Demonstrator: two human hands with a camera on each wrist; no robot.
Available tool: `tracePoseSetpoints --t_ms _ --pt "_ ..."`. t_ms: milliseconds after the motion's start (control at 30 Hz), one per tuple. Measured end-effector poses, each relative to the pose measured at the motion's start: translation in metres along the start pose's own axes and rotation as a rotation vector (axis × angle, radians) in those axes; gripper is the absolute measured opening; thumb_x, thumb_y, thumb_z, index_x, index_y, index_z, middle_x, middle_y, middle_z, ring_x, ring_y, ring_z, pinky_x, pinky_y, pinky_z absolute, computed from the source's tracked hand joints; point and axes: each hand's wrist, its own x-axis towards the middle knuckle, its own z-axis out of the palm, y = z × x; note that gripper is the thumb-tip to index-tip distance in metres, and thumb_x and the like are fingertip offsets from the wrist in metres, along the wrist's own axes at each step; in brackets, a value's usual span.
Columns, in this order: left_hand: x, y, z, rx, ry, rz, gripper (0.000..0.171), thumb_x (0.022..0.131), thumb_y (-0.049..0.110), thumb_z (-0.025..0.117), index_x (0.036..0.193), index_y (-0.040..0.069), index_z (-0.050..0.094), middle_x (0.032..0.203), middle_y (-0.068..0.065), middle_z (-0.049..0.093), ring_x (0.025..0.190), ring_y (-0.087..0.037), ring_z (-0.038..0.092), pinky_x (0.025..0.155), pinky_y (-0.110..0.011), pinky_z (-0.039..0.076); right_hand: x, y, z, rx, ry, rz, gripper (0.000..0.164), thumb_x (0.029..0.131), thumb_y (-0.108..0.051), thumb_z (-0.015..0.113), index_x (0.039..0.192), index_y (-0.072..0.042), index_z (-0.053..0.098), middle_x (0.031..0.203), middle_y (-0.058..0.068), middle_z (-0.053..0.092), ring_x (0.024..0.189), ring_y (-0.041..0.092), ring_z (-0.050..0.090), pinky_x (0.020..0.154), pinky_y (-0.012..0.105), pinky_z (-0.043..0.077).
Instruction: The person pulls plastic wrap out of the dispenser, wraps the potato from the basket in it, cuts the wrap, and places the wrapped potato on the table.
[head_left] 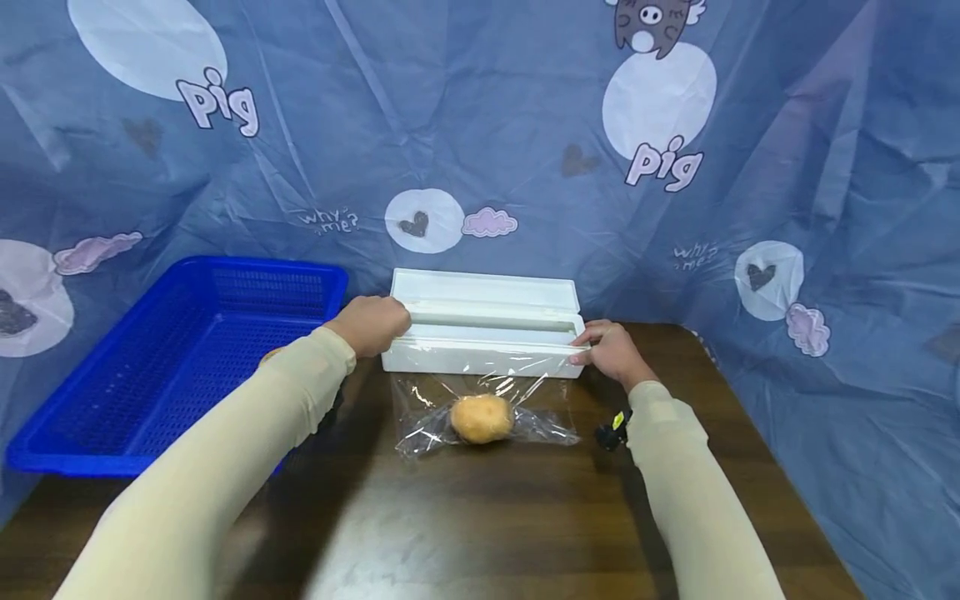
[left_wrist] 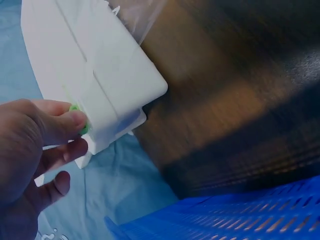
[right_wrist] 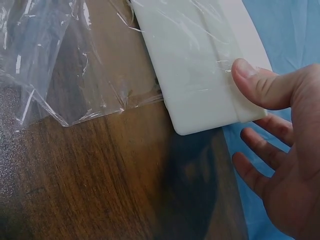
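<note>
A white cling film dispenser box (head_left: 480, 360) stands at the back of the table, its lid (head_left: 486, 292) raised behind it. Clear cling film (head_left: 546, 427) stretches out of its front towards me, and over the near part lies a round, tan potato (head_left: 482, 418), wrapped at its sides by bunched film. My left hand (head_left: 371, 325) is at the box's left end; in the left wrist view its thumb and forefinger pinch a small green slider (left_wrist: 85, 130). At the opposite end my right hand (head_left: 611, 352) holds the box, thumb on the front and fingers behind.
A blue perforated basket (head_left: 225, 260) takes up the left of the table, with a tan item (head_left: 270, 356) partly hidden by my left sleeve. Blue printed cloth (head_left: 480, 125) hangs behind the dark wooden table (head_left: 487, 533) and along its right side.
</note>
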Motion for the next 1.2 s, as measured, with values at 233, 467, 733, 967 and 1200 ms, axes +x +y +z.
tracePoseSetpoints --t_ms 233,467,733,967,1200 --pt "0.002 0.004 -0.006 -0.015 -0.046 -0.049 0.025 0.078 -0.007 0.062 0.066 0.014 0.055 0.078 -0.011 0.067 0.069 -0.034 0.066 0.058 -0.052 0.054 -0.004 -0.001 -0.004 -0.068 -0.013 -0.104 0.026 0.074 -0.004 0.086 0.096 0.005 0.077 0.120 0.024 0.062 0.119 0.038 0.052 0.103 0.052 0.041" --pt "0.001 0.013 -0.009 0.038 -0.029 -0.041 0.016 0.081 -0.008 0.063 0.075 0.007 0.063 0.080 -0.015 0.068 0.069 -0.036 0.067 0.056 -0.052 0.055 -0.017 -0.001 -0.016 -0.034 -0.059 -0.166 0.036 0.081 0.003 0.080 0.116 0.005 0.072 0.124 0.027 0.055 0.109 0.043 0.061 0.094 0.053 0.050" --pt "0.008 0.029 -0.001 0.055 0.001 -0.132 0.012 0.082 0.013 0.067 0.090 0.007 0.072 0.090 -0.015 0.063 0.087 -0.037 0.062 0.069 -0.057 0.054 -0.024 -0.004 -0.025 -0.125 -0.004 -0.197 0.042 0.080 -0.005 0.079 0.120 0.002 0.070 0.126 0.024 0.056 0.115 0.042 0.056 0.099 0.053 0.045" --pt "0.006 0.050 0.031 0.016 0.304 0.001 0.015 0.088 0.015 0.069 0.077 0.006 0.066 0.078 -0.010 0.061 0.071 -0.032 0.063 0.060 -0.048 0.054 -0.026 -0.005 -0.016 -0.208 0.061 -0.257 0.010 0.077 -0.003 0.079 0.078 -0.009 0.071 0.102 0.012 0.059 0.100 0.030 0.056 0.089 0.045 0.045" --pt "-0.011 0.065 0.057 -0.079 0.121 -0.144 0.025 0.091 0.021 0.068 0.069 0.012 0.060 0.069 -0.006 0.064 0.063 -0.030 0.066 0.051 -0.050 0.052 -0.031 0.008 -0.016 -0.190 0.093 -0.269 0.011 0.076 -0.002 0.080 0.076 -0.009 0.071 0.083 0.005 0.063 0.082 0.023 0.058 0.077 0.039 0.046"
